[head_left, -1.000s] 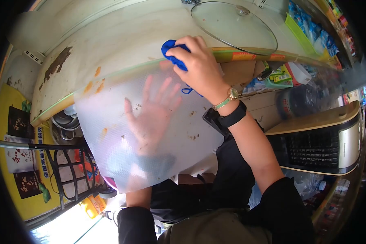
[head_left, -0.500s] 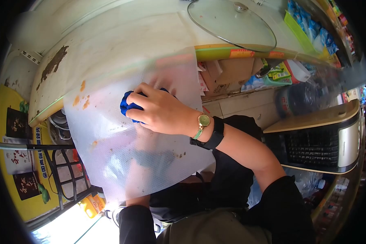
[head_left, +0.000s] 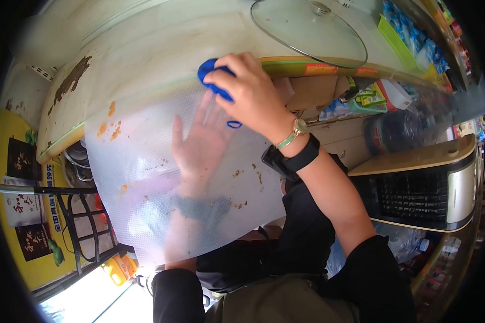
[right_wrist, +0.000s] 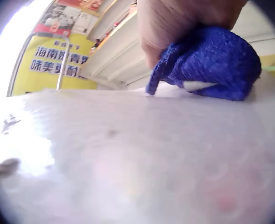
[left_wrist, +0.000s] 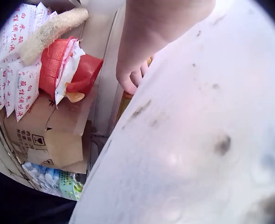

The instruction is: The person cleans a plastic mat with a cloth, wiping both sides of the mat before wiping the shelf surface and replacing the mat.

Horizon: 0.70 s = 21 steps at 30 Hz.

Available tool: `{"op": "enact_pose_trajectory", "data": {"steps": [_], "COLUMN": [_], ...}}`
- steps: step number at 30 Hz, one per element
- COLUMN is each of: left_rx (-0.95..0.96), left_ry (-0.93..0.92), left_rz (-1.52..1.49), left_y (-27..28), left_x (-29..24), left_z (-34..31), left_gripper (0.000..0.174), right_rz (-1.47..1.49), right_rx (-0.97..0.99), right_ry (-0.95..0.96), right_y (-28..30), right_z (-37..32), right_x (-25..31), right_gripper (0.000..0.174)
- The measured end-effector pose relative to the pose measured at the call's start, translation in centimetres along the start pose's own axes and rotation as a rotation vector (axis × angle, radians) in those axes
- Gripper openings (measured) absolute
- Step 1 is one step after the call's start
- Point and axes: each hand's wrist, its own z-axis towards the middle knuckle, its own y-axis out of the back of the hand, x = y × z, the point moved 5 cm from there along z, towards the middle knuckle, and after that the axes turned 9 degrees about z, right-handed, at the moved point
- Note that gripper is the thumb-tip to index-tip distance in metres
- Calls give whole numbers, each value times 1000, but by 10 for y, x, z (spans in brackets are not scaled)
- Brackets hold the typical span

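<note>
A translucent, dimpled plastic sheet (head_left: 129, 177) with brown specks hangs over the counter edge toward the person's lap. Through it shows the left hand (head_left: 205, 137), spread flat against its underside with fingers straight. The right hand (head_left: 253, 94) grips a bunched blue cloth (head_left: 209, 71) on the sheet's upper side, near the counter edge and just beyond the left fingertips. A small blue loop (head_left: 234, 124) hangs below that hand. In the right wrist view the cloth (right_wrist: 216, 65) is pressed onto the sheet. The left wrist view has the left hand (left_wrist: 158, 32) beside the sheet's edge.
A glass lid (head_left: 307, 35) lies on the worn counter (head_left: 156, 48). Below the counter are a cardboard box (head_left: 312, 97) and pots (head_left: 80, 159). A large water bottle (head_left: 396, 132) and a black-fronted appliance (head_left: 415, 194) stand right; a black metal rack (head_left: 86, 226) stands left.
The right hand swept the cloth down and left across the sheet, then back up to near the counter edge. The sheet has shifted slightly left. The left hand stays beneath it.
</note>
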Motion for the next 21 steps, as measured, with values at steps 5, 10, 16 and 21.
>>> {"op": "enact_pose_trajectory", "data": {"steps": [5,10,16,21], "left_rx": [118,164,28,312], "left_ry": [-9,-27,16,-160], "left_rz": [-93,-170,157,-731], "left_y": [7,8,-13,58], "left_x": [2,1,5,36], "left_z": [1,1,3,17], "left_gripper": [62,59,72,62], "right_rz": [119,47,-104,219], "right_rx": [211,209,126,149], "right_ry": [196,69,-102,85], "right_y": [-37,-26,10,-21], "right_z": [-23,-10,4,-11], "right_x": [62,35,0,39], "right_gripper": [17,25,27,21]}}
